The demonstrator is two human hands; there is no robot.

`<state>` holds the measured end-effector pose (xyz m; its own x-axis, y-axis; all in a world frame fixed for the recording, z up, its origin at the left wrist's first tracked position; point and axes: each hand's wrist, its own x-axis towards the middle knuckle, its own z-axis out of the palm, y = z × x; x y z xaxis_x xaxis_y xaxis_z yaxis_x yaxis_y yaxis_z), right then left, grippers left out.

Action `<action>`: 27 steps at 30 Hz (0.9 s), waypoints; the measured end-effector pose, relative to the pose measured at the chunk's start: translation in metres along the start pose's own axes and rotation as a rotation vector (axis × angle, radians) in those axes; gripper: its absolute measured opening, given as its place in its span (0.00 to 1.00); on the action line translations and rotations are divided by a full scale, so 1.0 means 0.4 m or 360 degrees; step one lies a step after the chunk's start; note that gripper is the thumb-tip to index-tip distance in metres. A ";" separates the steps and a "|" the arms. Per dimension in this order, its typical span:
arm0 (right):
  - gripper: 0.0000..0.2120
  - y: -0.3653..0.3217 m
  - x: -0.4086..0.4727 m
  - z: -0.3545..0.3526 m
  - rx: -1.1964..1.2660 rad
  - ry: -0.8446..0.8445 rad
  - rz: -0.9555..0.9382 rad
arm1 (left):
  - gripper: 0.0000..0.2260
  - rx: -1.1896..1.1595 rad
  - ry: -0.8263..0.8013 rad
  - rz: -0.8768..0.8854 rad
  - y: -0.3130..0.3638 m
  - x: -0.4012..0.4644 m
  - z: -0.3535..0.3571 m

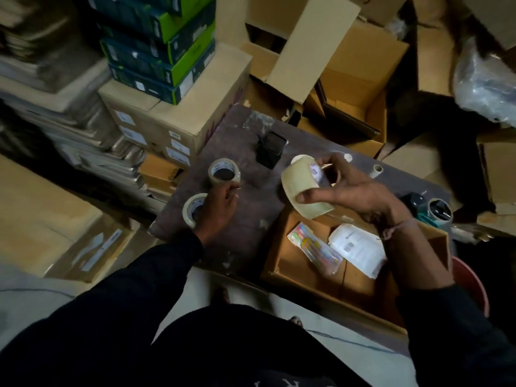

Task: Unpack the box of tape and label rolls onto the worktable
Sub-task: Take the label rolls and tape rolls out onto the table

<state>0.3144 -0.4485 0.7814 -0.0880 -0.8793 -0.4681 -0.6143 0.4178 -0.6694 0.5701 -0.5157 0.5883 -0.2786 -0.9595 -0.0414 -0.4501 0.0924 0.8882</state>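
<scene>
Right hand: the right hand (353, 191) was up above the open box (304, 263), fingers and thumb clamped round a big cream tape roll (300, 188), tilted on its side, clear of the table
Grip on that roll: thumb pressed on the outer band, fingers hooked through the core, a firm hold
Left hand: the left hand (219, 205) was down low on the worktable (251, 219), fingers curled and touching the far tape roll (224, 172) at its near edge; whether it actually gripped that roll, I couldn't tell
Near tape roll: a second small roll (192, 209) lay flat at the table's left edge, partly covered by the left hand and wrist
Far tape roll: lying flat, hole up, just beyond the left fingertips
The box: sitting at the table's right end, flaps open, right under the raised roll
Inside the box: a clear packet of colourful pens (315, 251) lay slanted on the floor of it, and just beside it a white wrapped label pack (357, 248), partly hidden by the right forearm
Middle of the table: a small black holder (270, 148) stood upright, well apart from both hands
Far right of the table: a dark round container (438, 209), blurred, hard to make out
Surroundings: cardboard cartons stacked all round, with green boxes (162, 48) piled on one at the upper left
</scene>
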 end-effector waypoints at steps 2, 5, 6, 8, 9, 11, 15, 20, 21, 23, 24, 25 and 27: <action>0.41 -0.040 0.046 0.034 -0.0036 0.0014 -0.0144 | 0.14 0.0079 0.0115 -0.0119 -0.066 -0.004 -0.043; 0.44 -0.078 0.153 0.113 -0.0195 0.0044 -0.0303 | 0.16 0.0285 0.0223 -0.0363 -0.137 -0.015 -0.098; 0.45 -0.086 0.195 0.147 -0.0323 0.0051 -0.0363 | 0.16 0.0375 0.0281 -0.0481 -0.159 -0.016 -0.112; 0.50 -0.096 0.278 0.226 -0.0634 0.0063 -0.0454 | 0.18 0.0527 0.0310 -0.0782 -0.194 -0.013 -0.135; 0.51 -0.098 0.317 0.268 -0.0745 0.0059 -0.0468 | 0.19 0.0554 0.0282 -0.0924 -0.208 -0.013 -0.146; 0.51 -0.098 0.377 0.339 -0.0887 0.0036 -0.0489 | 0.17 0.0511 0.0208 -0.1024 -0.242 -0.007 -0.153; 0.51 -0.089 0.449 0.429 -0.0997 0.0043 -0.0600 | 0.10 0.0419 0.0154 -0.0912 -0.264 0.004 -0.146; 0.51 -0.089 0.501 0.500 -0.0913 0.0100 -0.0619 | 0.12 0.0211 0.0121 -0.0932 -0.337 0.036 -0.130; 0.52 -0.080 0.510 0.513 -0.0911 0.0079 -0.0627 | 0.11 0.0157 0.0101 -0.0936 -0.293 0.030 -0.143; 0.53 -0.060 0.515 0.534 -0.0899 0.0029 -0.0617 | 0.10 -0.0013 0.0039 -0.0955 -0.214 0.020 -0.162; 0.55 -0.049 0.519 0.542 -0.0881 0.0030 -0.0607 | 0.11 -0.0111 0.0013 -0.0980 -0.208 0.020 -0.165; 0.56 -0.041 0.521 0.546 -0.0868 0.0040 -0.0597 | 0.13 -0.0167 -0.0008 -0.1002 -0.207 0.017 -0.170; 0.57 -0.043 0.517 0.543 -0.0868 0.0033 -0.0567 | 0.15 -0.0113 -0.0013 -0.0970 -0.221 0.017 -0.183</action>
<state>0.4770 -0.5880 0.5708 0.1829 -0.9490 -0.2568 -0.9180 -0.0714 -0.3901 0.6699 -0.5498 0.5430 0.0046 -0.8319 -0.5549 -0.4726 -0.4908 0.7320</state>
